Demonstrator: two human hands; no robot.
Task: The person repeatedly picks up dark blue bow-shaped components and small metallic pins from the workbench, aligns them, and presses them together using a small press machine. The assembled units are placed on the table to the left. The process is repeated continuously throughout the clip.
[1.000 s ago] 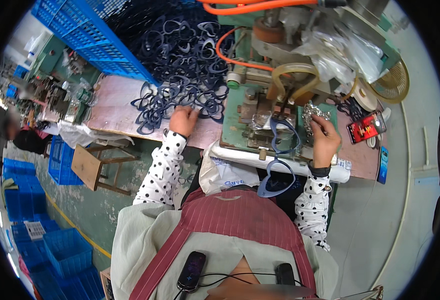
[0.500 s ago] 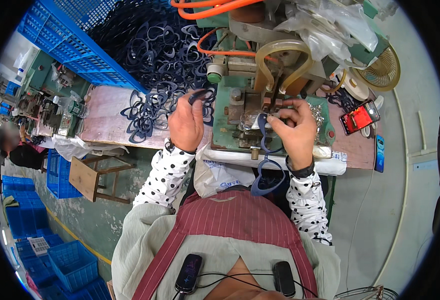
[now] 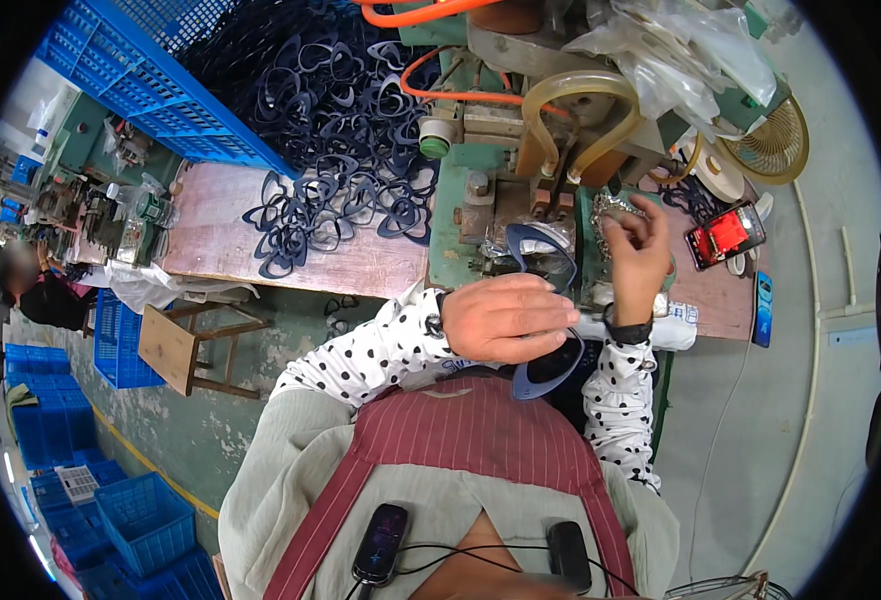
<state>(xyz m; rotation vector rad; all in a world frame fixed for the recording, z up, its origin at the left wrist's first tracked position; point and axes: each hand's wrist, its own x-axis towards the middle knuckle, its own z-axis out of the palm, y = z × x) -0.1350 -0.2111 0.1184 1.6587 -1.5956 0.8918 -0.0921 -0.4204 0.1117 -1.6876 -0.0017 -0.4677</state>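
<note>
The left hand [image 3: 506, 318] is curled with the fingers closed around a dark blue heart-shaped frame [image 3: 541, 252], which rises from the fingers toward 12 o'clock. Another blue frame [image 3: 551, 368] hangs just below the hand at 5 o'clock. At 2 o'clock the right hand [image 3: 639, 258] is raised with fingertips pinched together over a cluster of small shiny metal parts [image 3: 611, 215]; whether it grips one cannot be told. Beyond both hands, at 12 o'clock, stands a green machine [image 3: 481, 200] with a curved yellowish hose [image 3: 571, 95]. At 10 o'clock a heap of dark blue frames [image 3: 331, 190] spreads over the wooden tabletop [image 3: 221, 250]. A red phone [image 3: 726, 232] lies at 3 o'clock
</note>
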